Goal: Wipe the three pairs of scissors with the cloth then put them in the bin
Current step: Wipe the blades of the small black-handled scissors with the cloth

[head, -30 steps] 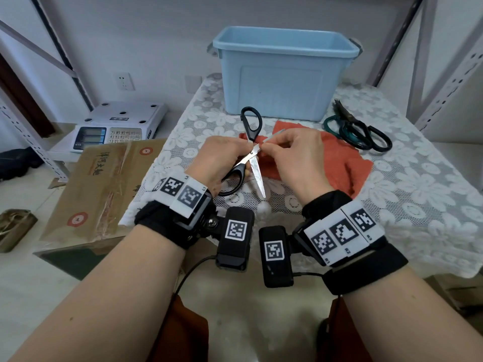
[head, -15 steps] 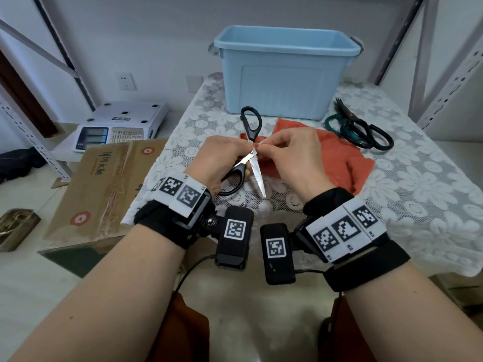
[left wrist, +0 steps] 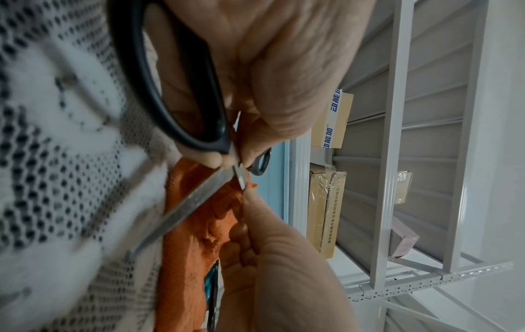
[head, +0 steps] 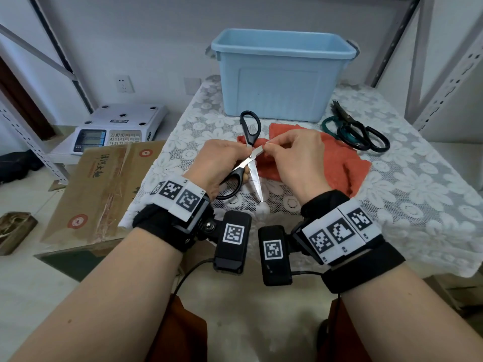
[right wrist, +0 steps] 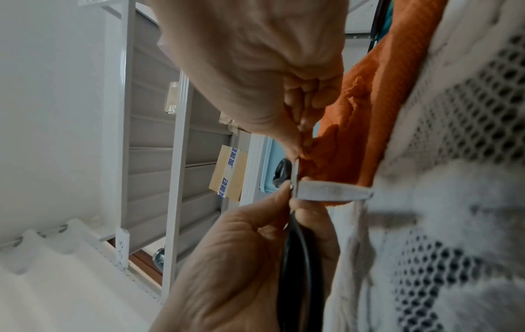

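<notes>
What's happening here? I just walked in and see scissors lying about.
A person is cleaning scissors at a lace-covered table. Their left hand grips one handle of the black-handled scissors, held wide open, while the right hand pinches the orange cloth around one blade. Two more pairs of scissors lie at the table's right side, beside the blue bin. Whether the bin holds anything can't be seen.

Three pairs of scissors: one black-handled (head: 249,155), held open, and two lying together (head: 355,130) beside the bin. One cloth (head: 337,163). One bin (head: 282,74). One scale (head: 117,129). Two hands.
</notes>
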